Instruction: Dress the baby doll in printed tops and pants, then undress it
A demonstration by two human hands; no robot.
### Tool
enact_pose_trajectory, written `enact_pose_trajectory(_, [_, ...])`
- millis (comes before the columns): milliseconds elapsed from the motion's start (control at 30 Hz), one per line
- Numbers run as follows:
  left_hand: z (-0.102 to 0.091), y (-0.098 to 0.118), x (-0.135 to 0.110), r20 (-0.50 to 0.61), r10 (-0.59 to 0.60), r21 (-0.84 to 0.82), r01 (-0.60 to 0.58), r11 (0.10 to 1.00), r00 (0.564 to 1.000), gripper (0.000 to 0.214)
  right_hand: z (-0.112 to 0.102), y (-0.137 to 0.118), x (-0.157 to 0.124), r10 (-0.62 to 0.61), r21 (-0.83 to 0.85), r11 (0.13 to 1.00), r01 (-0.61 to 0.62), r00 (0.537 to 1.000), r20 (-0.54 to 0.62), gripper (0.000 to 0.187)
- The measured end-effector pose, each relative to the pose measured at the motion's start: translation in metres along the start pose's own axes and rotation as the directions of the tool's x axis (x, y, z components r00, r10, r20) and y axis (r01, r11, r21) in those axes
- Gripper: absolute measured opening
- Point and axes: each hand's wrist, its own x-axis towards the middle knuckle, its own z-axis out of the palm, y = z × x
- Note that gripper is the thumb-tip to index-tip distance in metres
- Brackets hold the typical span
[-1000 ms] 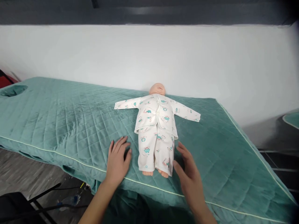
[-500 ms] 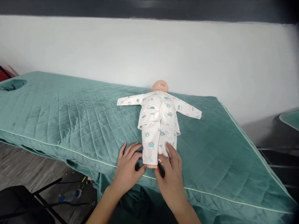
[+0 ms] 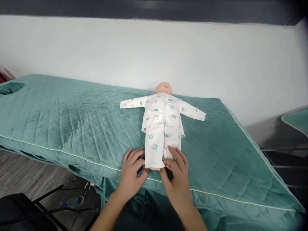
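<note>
A baby doll (image 3: 164,88) lies on its back in a white patterned long-sleeved top (image 3: 161,110) and matching trousers (image 3: 154,144). Its arms spread out to both sides, and its feet point towards me. At the outer side of the left-hand trouser leg, my left hand (image 3: 133,170) has thumb and forefinger closed on the cuff's corner. My right hand (image 3: 176,175) pinches the inner corner of the same cuff, its other fingers lying over the right-hand leg. Toes (image 3: 154,168) peek out below the cuff; the other foot is hidden by my right hand.
The doll rests on a quilted green bed cover (image 3: 72,112) with a hole (image 3: 12,88) at the far left. A white wall (image 3: 144,51) runs behind. On the floor at lower left are a plastic bottle (image 3: 72,202) and a black chair (image 3: 19,211).
The trouser cuff now reaches a little lower over the toes and looks spread wider between my fingers. My right thumb and forefinger have come together at its inner corner. The view shifted slightly.
</note>
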Motion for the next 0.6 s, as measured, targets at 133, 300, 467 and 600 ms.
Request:
enact_pose_trajectory(133, [-0.001, 0.002, -0.012, -0.028, -0.007, -0.062, 0.005, 0.998, 1.0, 0.014, -0.008, -0.004, -0.004, 0.009, -0.004, 1.0, -0.009, 1.0, 0.012, 0.009])
enact_pose_trajectory(300, [0.004, 0.0, -0.021, -0.078, -0.028, -0.019, 0.026, 0.999, 0.997, 0.012, -0.008, -0.006, -0.013, -0.008, -0.031, 0.999, 0.009, 0.999, 0.041, 0.015])
enact_pose_trajectory(467, [0.007, 0.007, -0.024, -0.151, -0.02, -0.007, 0.02, 1.0, 0.988, 0.007, -0.012, -0.006, -0.029, 0.089, 0.116, 0.989, -0.095, 0.995, 0.054, 0.038])
enact_pose_trajectory(600, [0.008, 0.021, -0.015, -0.155, 0.152, -0.007, -0.155, 0.988, 0.976, 0.034, -0.012, 0.006, -0.033, 0.202, 0.159, 0.967, -0.197, 0.979, -0.015, 0.047])
